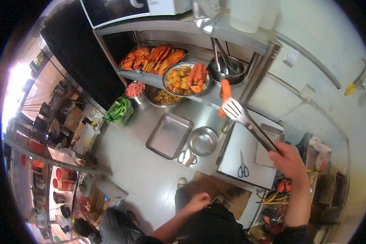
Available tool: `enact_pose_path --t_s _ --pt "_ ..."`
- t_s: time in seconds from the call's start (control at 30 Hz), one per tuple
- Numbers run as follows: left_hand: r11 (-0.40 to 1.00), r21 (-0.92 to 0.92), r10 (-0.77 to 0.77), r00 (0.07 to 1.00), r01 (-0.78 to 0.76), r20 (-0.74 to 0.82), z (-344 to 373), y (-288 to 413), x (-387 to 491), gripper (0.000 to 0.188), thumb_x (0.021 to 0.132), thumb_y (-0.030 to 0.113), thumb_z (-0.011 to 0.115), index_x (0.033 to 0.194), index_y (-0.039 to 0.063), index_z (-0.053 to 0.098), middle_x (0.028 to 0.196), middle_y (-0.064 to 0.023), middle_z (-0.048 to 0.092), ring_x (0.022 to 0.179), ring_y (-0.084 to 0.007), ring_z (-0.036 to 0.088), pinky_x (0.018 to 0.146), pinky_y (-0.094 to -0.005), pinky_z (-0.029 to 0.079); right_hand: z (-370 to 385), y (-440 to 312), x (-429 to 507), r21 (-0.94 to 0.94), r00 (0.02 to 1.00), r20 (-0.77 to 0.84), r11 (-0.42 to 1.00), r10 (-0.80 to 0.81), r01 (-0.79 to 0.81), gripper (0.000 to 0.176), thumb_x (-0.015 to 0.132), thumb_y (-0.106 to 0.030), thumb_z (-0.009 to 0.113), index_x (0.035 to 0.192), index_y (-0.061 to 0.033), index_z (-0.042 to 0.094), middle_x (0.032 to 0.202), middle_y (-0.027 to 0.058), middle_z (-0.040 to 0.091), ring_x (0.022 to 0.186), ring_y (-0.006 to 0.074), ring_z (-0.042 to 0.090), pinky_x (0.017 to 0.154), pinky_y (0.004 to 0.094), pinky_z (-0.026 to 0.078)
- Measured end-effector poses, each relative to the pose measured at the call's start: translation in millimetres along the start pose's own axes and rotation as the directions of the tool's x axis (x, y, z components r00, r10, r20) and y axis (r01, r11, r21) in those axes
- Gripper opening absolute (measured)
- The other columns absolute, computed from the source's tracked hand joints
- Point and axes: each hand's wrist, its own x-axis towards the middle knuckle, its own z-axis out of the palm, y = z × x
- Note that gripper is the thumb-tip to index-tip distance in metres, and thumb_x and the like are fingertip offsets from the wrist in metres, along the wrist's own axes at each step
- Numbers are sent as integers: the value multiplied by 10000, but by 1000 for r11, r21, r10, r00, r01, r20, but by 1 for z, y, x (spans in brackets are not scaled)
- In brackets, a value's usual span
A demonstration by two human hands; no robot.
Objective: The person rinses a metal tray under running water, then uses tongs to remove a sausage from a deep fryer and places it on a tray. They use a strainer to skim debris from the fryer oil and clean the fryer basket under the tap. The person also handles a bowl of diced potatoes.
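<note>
My right hand [288, 160] grips the handle of metal serving tongs [256, 126] with slotted ends. An orange-red sausage [225, 91] is pinched in the tongs' tip, in the air right of the middle shelf. Left of it, a patterned plate [165, 83] at the shelf edge holds scored sausages [198, 74] and round, chunky pieces [178, 77]. My left hand [199, 201] is low before my body, fingers curled, with nothing visible in it. Below the shelf, a rectangular steel tray [169, 134] sits beside a round steel pan [202, 141] on the counter.
Trays of red-sauced food [161, 59] and a steel bowl [227, 71] with utensils stand on the shelf. Scissors [242, 166] lie on the white surface at right. Leafy greens [120, 109] and pink meat [135, 89] stand at the counter's left. Another person [113, 225] is at lower left.
</note>
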Motion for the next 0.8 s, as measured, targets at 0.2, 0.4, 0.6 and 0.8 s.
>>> enact_pose_path --t_s 0.2,0.4,0.6,0.8 --pt "997 -36 -79 982 74 -171 -132 15 -38 22 834 82 582 824 65 573 746 1 552 711 -116 524 642 -282 436 52 -113 154 225 991 128 972 46 -74 192 932 -215 622 912 -24 618 675 1 534 476 84 480 423 256 369" --pt "954 -289 -163 952 85 -258 -209 46 -47 77 770 2 532 728 64 514 647 0 516 588 -99 469 550 -248 385 72 -163 228 127 948 163 947 273 -294 225 951 -240 597 867 -32 604 685 4 538 479 97 498 421 276 416" --pt "973 -221 -111 971 62 -213 -235 48 -32 78 784 5 533 732 60 514 653 -2 513 581 -105 462 544 -245 380 68 -187 219 -194 955 59 942 290 -274 318 945 -286 601 827 9 591 671 91 590 513 196 569 463 352 469" --pt "985 -171 -60 984 31 -169 -240 56 -14 104 815 23 560 741 79 512 667 20 483 596 -93 444 535 -240 359 90 -194 148 -611 948 -274 791 -163 -41 264 899 -216 630 965 30 562 681 245 557 611 393 580 562 446 449"
